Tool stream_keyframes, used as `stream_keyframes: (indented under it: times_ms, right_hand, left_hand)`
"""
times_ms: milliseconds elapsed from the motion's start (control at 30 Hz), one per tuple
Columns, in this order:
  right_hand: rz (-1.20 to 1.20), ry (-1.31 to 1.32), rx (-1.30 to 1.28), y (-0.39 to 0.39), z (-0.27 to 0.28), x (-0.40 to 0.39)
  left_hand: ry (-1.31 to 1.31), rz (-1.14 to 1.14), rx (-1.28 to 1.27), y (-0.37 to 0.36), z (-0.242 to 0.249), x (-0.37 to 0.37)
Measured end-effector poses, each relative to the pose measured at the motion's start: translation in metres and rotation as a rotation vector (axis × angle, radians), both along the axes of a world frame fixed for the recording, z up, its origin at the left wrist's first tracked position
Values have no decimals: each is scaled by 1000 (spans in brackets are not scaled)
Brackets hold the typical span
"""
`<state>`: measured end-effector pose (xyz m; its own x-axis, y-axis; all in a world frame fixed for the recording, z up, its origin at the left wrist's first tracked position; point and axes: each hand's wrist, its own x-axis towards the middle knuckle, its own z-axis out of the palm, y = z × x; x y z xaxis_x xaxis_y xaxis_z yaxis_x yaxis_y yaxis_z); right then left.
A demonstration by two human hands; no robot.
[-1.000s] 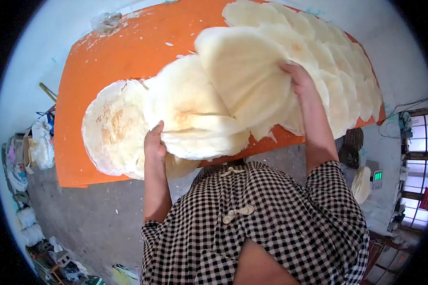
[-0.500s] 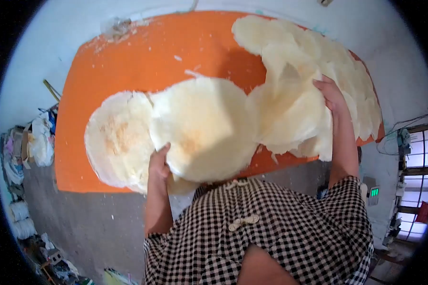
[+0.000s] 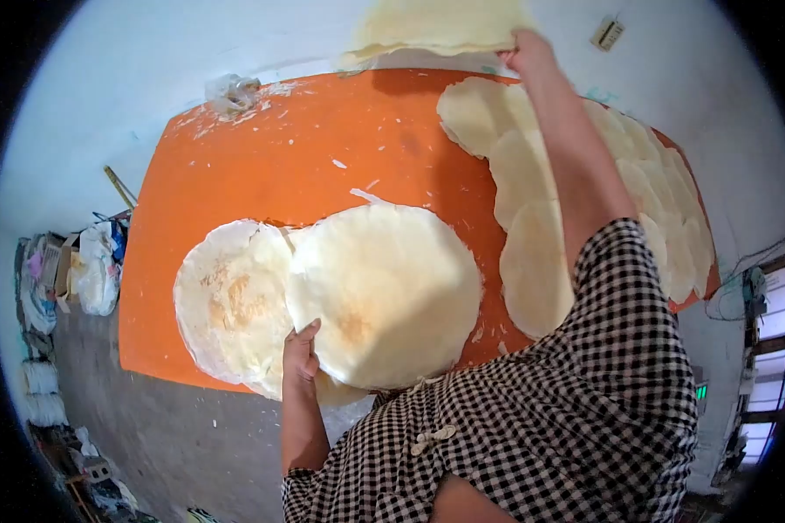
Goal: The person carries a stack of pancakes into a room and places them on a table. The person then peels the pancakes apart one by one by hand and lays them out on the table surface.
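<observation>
My left hand (image 3: 302, 349) is at the near edge of a large round pale sheet (image 3: 384, 296), thumb on top and its other fingers hidden below. Under and left of that sheet lies another round sheet (image 3: 235, 301) with brown flecks. Far forward, my right hand (image 3: 523, 52) pinches the right end of a raised thin pale sheet (image 3: 436, 26), which is blurred and hangs over the table's far edge. Overlapping round sheets (image 3: 532, 253) cover the table's right part, partly behind my right arm.
The orange table (image 3: 314, 157) has scattered white scraps and a crumpled clear plastic bag (image 3: 232, 92) at its far left corner. Bags and boxes (image 3: 96, 270) stand against the left wall. A small device (image 3: 607, 33) is on the far wall.
My right hand has moved forward and up, lifting a sheet off the right side of the table. My left hand stays at the near edge of the large round sheet.
</observation>
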<state>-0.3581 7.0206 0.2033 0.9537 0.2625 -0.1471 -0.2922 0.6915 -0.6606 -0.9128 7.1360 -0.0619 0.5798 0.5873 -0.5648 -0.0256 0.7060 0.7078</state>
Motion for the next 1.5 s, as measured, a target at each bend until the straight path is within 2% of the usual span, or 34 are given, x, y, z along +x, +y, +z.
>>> stream_keyframes:
  times_ms: [100,167,267,333,367,433,533,600,633,700,767,867,967,1000,1100,1233,1333,1400,1500]
  right_hand:
    - [-4,59,-46,-22,-78,-18]
    - [79,87,-180,-18,-133,-53]
    - [339,82,-574,1,-220,-149]
    - [566,-58,-648,-14,-249,-216]
    - [714,-167,-607,-26,-260,-251]
    - [900,-371,-847,-33,-225,-338]
    - [1000,-607,-847,-13,-234,-401]
    - [1018,-750,-820,-10,-234,-441]
    - [1000,-921,-891,-5,-238,-454]
    - [1029,-994,-1044,-2,-229,-461]
    - [1037,-901,-935,-2,-239,-458]
    - [1145,-596,-612,-3,-261,-441]
    - [1068,-495,-574,-10,-236,-441]
    - [960,-608,-605,-9,-245,-444]
    - [1066,-724,-930,-8,-256,-439]
    - [1064,-559,-850,-11,-252,-436]
    - [934,-407,-727,-10,-264,-436]
    - [970,-461,-755,-11,-270,-436]
    - [986,-600,-725,-12,-270,-444]
  left_hand:
    - [7,-37,60,-15,28,-24]
    - [-20,-60,85,6,35,-21]
    - [12,-26,-35,5,19,-41]
    - [5,-73,-29,3,19,-51]
    - [-59,-142,-11,0,9,-60]
    - [-142,-264,5,5,-13,-75]
    - [-234,-338,-55,14,-19,-70]
    - [-299,-261,-158,-1,3,-54]
    - [-318,-241,-173,-3,1,-50]
    - [-360,-210,-173,-7,-2,-42]
    - [-396,-180,-149,-13,-1,-36]
    - [-421,-260,-42,-16,6,-30]
    - [-407,-218,-23,-20,6,-28]
    - [-382,-186,-51,-22,7,-26]
    - [-373,-184,-46,-17,-7,-27]
    - [-324,-180,-31,-14,-10,-26]
    - [-286,-105,-8,-22,-3,-19]
    - [-190,-40,0,-30,7,-16]
    - [-204,-18,-26,-27,-13,-14]
